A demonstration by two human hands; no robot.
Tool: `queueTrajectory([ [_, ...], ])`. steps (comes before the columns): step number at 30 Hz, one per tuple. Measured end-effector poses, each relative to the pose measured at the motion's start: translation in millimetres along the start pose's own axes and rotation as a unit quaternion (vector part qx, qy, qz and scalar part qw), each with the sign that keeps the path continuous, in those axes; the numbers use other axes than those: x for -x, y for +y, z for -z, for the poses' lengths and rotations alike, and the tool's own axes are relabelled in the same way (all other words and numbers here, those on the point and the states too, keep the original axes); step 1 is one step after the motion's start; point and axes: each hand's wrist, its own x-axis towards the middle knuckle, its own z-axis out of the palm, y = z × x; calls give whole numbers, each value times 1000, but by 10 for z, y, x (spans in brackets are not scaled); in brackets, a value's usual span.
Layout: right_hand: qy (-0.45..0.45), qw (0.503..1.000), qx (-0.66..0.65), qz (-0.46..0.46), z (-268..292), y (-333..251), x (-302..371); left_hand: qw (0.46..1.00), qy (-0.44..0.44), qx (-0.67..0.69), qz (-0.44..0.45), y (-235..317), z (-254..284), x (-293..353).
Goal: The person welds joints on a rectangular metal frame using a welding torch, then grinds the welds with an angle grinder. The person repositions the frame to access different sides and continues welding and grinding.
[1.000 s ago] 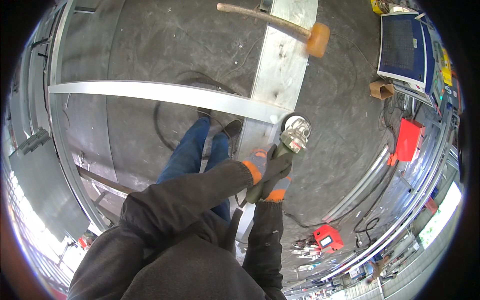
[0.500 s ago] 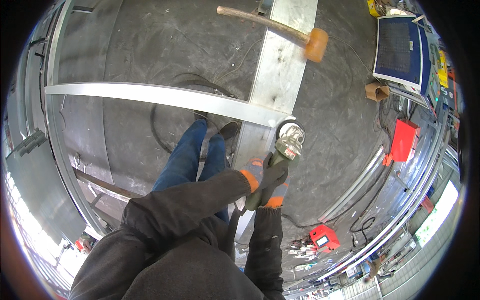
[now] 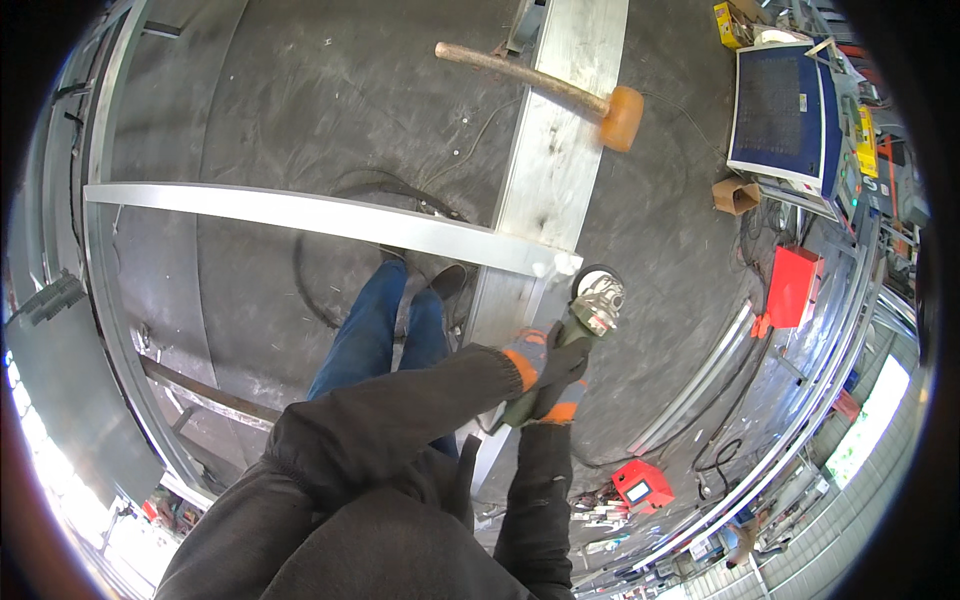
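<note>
An angle grinder point(image 3: 600, 305) with a dark green body and a metal head is gripped by both my gloved hands. My left hand point(image 3: 532, 356) closes around its body from the left, and my right hand point(image 3: 564, 382) wraps it from the near side, partly hiding it. The grinder's disc sits just right of the corner where a silver metal bar point(image 3: 300, 210) meets a wide pale beam point(image 3: 560, 165); a small gap shows between them. Bright patches mark that corner. Across the beam's far part rests a mallet point(image 3: 620, 118) with an orange head and a wooden handle.
A blue-and-white machine point(image 3: 785, 115) stands far right, with a small cardboard box point(image 3: 736, 196) beside it. Red boxes point(image 3: 795, 287) and long metal profiles point(image 3: 690, 385) lie at the right. Cables run over the dark floor. My feet are left of the beam.
The grinder has moved right, off the frame's corner, with both hands still around it. The whole view has shifted slightly, so the surroundings sit lower and further left.
</note>
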Motion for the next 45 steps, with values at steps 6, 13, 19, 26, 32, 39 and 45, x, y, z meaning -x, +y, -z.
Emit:
queueTrajectory([
  [6, -92, 989, 110, 19, 664, -407, -763, 988, -50, 145, 16, 350, -40, -523],
  [13, -240, 949, 197, -57, 847, -999, -1448, 934, -24, 353, 44, 128, -792, -1312],
  [19, -283, 921, 251, -92, 1005, -1107, -1662, 902, -24, 426, 56, 59, -939, -1398],
  [26, -320, 914, 245, -54, 1018, -1224, -1727, 906, -17, 422, 45, 327, -655, -1230],
  [32, -343, 903, 245, -79, 861, -1420, -1647, 902, -11, 429, 35, 225, -772, -1334],
  [39, -264, 955, 119, -71, 860, -921, -806, 902, -23, 432, 16, 222, -701, -713],
  [45, -146, 983, 111, -21, 250, -237, 164, 959, -101, 251, 79, 71, -135, 188],
])
